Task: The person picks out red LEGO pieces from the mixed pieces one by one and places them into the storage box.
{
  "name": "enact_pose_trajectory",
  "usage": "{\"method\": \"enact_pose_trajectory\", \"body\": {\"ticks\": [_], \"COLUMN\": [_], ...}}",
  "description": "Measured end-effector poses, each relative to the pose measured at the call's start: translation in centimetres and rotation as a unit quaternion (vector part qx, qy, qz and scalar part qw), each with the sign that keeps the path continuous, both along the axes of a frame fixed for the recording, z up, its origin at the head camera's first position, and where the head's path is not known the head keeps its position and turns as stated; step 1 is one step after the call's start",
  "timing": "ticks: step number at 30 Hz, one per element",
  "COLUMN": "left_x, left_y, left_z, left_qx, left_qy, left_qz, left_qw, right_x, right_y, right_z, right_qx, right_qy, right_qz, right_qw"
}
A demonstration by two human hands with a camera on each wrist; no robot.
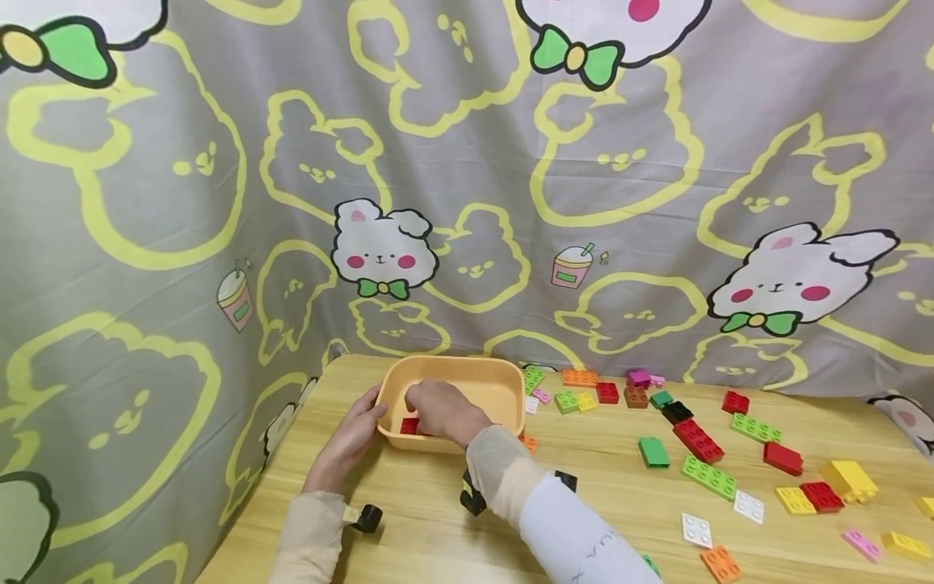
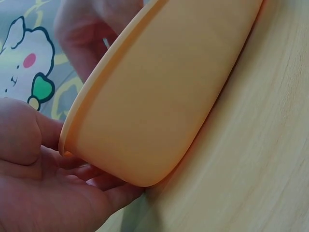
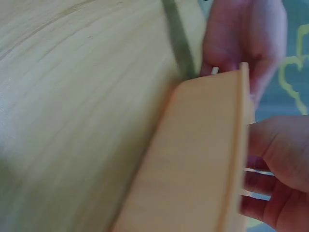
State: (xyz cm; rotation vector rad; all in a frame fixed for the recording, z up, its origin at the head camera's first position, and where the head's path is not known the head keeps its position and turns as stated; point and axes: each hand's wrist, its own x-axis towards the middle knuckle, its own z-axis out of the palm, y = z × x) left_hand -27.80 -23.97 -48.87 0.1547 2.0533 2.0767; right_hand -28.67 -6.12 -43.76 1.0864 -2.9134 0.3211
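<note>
A shallow peach-orange plastic bin [image 1: 503, 365] stands on the wooden table. My left hand [image 1: 355, 434] holds its left end, thumb at the rim and fingers under the outer wall, as the left wrist view [image 2: 58, 179] shows. My right hand [image 1: 447, 412] reaches over the near rim into the bin, fingers bent downward. Red toy building bricks [image 1: 410, 426] lie inside, right by these fingers. In the right wrist view the bin's wall hides the fingertips of the right hand [image 3: 282, 169], and I cannot tell whether they hold a brick.
Loose toy bricks are spread over the table right of the bin, among them a long red brick [image 1: 697, 440], a green brick [image 1: 653, 453] and a yellow brick [image 1: 850, 480]. A patterned grey curtain [image 1: 481, 178] hangs behind and along the left.
</note>
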Motion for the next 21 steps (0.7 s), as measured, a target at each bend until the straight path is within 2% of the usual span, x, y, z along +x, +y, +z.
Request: {"method": "enact_pose_trajectory", "body": {"ticks": [6, 11, 16, 21], "left_x": [0.0, -0.3, -0.3, 0.0], "left_y": [0.1, 0.4, 0.3, 0.2], "left_z": [0.1, 0.4, 0.3, 0.1], "left_qx": [-0.007, -0.004, -0.004, -0.009], "left_qy": [-0.001, 0.0, 0.007, 0.004], "left_qz": [0.003, 0.001, -0.004, 0.006], "left_qw": [1.0, 1.0, 1.0, 0.9999], "right_x": [1.0, 2.7, 4.9, 7.0], "right_y": [2.2, 5.1, 7.9, 10.5], "right_z": [2.3, 3.8, 4.7, 4.8], "right_qx": [-0.035, -0.07, -0.103, -0.143], "right_qy": [0.018, 0.045, 0.061, 0.059], "right_qz": [0.012, 0.011, 0.011, -0.001], "right_qw": [0.999, 0.997, 0.993, 0.988]}}
